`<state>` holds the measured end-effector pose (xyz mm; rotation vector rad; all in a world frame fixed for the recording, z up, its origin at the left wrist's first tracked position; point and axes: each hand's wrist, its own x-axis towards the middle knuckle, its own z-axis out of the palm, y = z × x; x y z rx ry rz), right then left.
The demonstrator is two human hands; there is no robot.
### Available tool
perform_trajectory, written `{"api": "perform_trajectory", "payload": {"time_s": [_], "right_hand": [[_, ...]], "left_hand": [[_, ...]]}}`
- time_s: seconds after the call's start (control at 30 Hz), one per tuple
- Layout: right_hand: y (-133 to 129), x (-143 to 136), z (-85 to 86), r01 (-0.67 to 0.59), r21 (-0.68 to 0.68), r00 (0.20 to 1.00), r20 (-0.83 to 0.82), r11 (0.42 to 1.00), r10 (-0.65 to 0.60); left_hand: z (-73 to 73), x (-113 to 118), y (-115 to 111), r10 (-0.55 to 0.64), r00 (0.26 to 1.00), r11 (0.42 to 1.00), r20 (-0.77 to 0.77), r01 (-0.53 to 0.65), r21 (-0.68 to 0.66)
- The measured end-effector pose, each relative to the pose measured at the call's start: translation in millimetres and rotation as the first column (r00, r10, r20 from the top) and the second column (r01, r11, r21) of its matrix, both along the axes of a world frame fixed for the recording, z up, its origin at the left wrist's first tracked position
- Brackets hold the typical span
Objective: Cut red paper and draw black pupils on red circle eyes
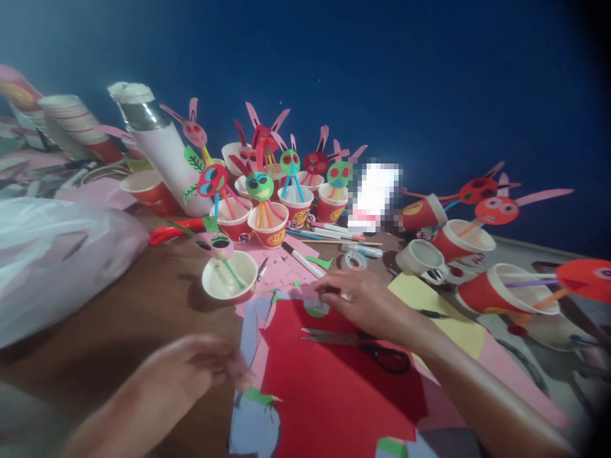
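Observation:
My right hand (356, 298) is closed, with fingers bent down over a small pale round piece (315, 308) that shows some green; what lies between the fingertips is unclear. Below that hand, scissors (334, 338) with black handles lie partly spread on red paper (329, 388). My left hand (205, 364), slightly blurred, hovers by the paper's left edge with loosely stretched fingers and no visible object in it. Beneath the red sheet stick out pale blue paper (255, 426) and green scraps (260, 397). A paper cup (229, 280) holding a pink paper face on a green stem stands ahead of my left hand.
Several red cups with paper faces (260, 186) stand at the back. A white flask (160, 149) and a plastic bag (62, 261) are on the left. A marker (303, 259), clear tape (354, 259) and white mug (421, 259) lie beyond my right hand; tilted cups (506, 289) at right.

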<state>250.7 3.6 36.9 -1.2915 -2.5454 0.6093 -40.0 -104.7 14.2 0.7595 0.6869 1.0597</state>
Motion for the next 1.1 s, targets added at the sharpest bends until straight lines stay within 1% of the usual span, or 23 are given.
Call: {"api": "perform_trajectory", "payload": {"time_s": [0.03,0.07,0.1,0.13,0.2,0.27,0.33,0.37,0.4,0.43,0.47,0.5,0.53,0.6,0.63,0.67,0.73,0.87,0.9,1.03,1.07,1.1], "right_hand": [[3,-9,-5.6,-0.020,0.025,1.000,0.020,0.999,0.020],[7,-17,-10.9,-0.025,0.049,0.999,0.036,0.998,0.023],[12,-23,-15.0,-0.029,0.057,0.999,0.042,0.998,0.027],[16,-27,-17.8,-0.035,0.060,0.998,0.045,0.998,0.032],[23,-32,-18.1,-0.038,0.054,0.999,0.037,0.998,0.036],[25,-33,-13.0,-0.033,0.048,0.999,0.021,0.998,0.032],[20,-32,-6.5,-0.018,-0.012,0.999,-0.038,1.000,0.017],[15,-31,-4.1,-0.013,-0.080,0.996,-0.093,0.997,0.006],[10,-30,-2.9,0.000,-0.204,0.982,-0.187,0.979,-0.039],[4,-28,-2.8,-0.003,-0.335,0.957,-0.274,0.942,-0.095],[-3,-26,-3.8,-0.008,-0.448,0.925,-0.344,0.894,-0.164],[-9,-25,-5.7,-0.025,-0.551,0.888,-0.396,0.834,-0.234],[-14,-24,-7.9,-0.044,-0.628,0.853,-0.428,0.777,-0.298],[-23,-23,-11.5,-0.075,-0.720,0.795,-0.462,0.690,-0.395],[-26,-23,-12.4,-0.085,-0.741,0.771,-0.473,0.667,-0.427],[-29,-24,-12.4,-0.093,-0.749,0.753,-0.484,0.656,-0.446],[-33,-27,-10.6,-0.093,-0.746,0.724,-0.506,0.660,-0.469],[-39,-32,-5.3,-0.042,-0.707,0.678,-0.539,0.706,-0.500],[-42,-33,-4.3,-0.037,-0.704,0.673,-0.543,0.710,-0.503],[-52,-35,-2.8,-0.120,-0.743,0.681,-0.544,0.658,-0.490],[-54,-36,-3.2,-0.125,-0.738,0.692,-0.544,0.663,-0.475],[-56,-37,-3.7,-0.116,-0.720,0.703,-0.546,0.684,-0.456]], "left_hand": [[4.7,9,10,-0.140,0.989,0.989,0.042,0.138,0.046],[8.8,19,18,-0.243,0.968,0.970,0.066,0.239,0.053],[11.7,28,24,-0.277,0.954,0.960,0.113,0.270,0.070],[13.2,38,28,-0.267,0.950,0.964,0.164,0.259,0.067],[12.5,53,30,-0.234,0.936,0.970,0.261,0.242,0.000],[9.2,64,30,-0.148,0.929,0.979,0.340,0.187,-0.085],[6.6,69,30,-0.065,0.914,0.981,0.402,0.132,-0.140],[6.2,70,31,-0.034,0.905,0.982,0.425,0.108,-0.152],[6.4,71,32,-0.015,0.896,0.985,0.443,0.090,-0.149],[7.0,70,33,-0.004,0.891,0.988,0.453,0.074,-0.137],[7.9,70,34,-0.001,0.890,0.991,0.456,0.063,-0.121],[8.9,69,34,-0.005,0.892,0.993,0.453,0.059,-0.105],[9.8,68,35,-0.006,0.895,0.995,0.446,0.052,-0.091],[10.6,66,34,-0.003,0.906,0.997,0.423,0.035,-0.069],[10.6,65,33,-0.002,0.914,0.998,0.406,0.028,-0.058],[10.3,64,32,-0.004,0.922,0.999,0.388,0.023,-0.044],[9.6,64,29,-0.029,0.935,0.999,0.354,0.035,-0.009],[9.0,65,24,-0.071,0.936,0.997,0.344,0.067,0.025],[9.0,65,23,-0.076,0.935,0.997,0.345,0.071,0.028],[7.5,65,23,-0.102,0.939,0.995,0.328,0.090,0.052],[6.8,65,23,-0.115,0.940,0.993,0.321,0.099,0.068],[6.0,65,23,-0.130,0.941,0.990,0.313,0.107,0.089]]}}
